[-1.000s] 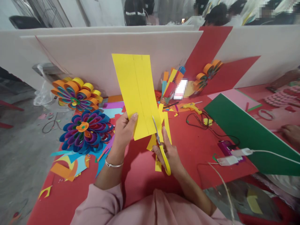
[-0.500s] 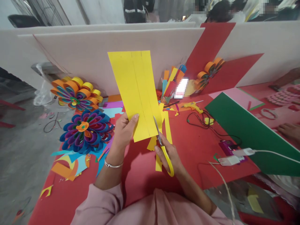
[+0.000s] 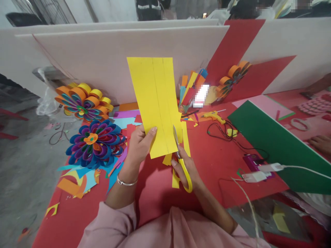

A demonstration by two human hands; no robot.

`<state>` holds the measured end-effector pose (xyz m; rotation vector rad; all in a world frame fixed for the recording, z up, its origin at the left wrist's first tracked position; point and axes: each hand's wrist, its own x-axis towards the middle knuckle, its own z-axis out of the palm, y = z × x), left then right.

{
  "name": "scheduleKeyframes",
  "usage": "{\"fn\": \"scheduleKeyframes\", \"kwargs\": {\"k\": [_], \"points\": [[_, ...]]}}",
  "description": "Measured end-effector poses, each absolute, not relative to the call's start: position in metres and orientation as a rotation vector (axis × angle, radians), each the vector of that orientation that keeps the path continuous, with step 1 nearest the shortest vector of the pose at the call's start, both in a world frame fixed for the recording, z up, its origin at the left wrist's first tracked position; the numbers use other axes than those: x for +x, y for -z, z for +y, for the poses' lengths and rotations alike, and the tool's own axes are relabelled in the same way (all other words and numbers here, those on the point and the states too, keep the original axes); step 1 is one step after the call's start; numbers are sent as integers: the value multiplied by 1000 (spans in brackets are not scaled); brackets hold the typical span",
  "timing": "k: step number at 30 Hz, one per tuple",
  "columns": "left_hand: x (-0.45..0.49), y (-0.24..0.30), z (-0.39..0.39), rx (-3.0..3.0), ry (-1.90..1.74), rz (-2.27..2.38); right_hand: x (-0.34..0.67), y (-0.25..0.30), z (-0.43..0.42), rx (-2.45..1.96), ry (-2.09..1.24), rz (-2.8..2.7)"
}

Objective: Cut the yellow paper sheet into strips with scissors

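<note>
My left hand [image 3: 138, 146] pinches the lower left edge of a yellow paper sheet [image 3: 155, 100] and holds it upright over the red table [image 3: 212, 162]. The sheet carries lengthwise ruled lines. Yellow-handled scissors [image 3: 182, 162] sit in my right hand [image 3: 187, 170], their blades at the sheet's lower right edge along one line. Narrow yellow strips [image 3: 184, 137] lie on the table under the sheet.
Two rolled-paper flowers [image 3: 95, 141] [image 3: 81, 101] lie at the left among coloured scraps. A yellow glue gun [image 3: 213, 117] and its cord lie to the right, beside a green board [image 3: 274, 144]. White boards [image 3: 108, 51] stand behind. Another person's hand [image 3: 320, 143] rests far right.
The sheet and both hands have shifted slightly to the right and up; the scissors have worked a little further into the sheet's bottom edge.
</note>
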<state>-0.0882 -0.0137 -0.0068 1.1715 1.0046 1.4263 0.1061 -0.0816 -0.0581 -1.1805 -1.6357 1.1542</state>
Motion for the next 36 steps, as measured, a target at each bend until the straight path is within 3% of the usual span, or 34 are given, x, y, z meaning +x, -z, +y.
{"fn": "scheduleKeyframes", "kwargs": {"k": [36], "points": [[-88, 8, -15, 1176, -1441, 975, 101, 52, -76, -1164, -1069, -1626]]}}
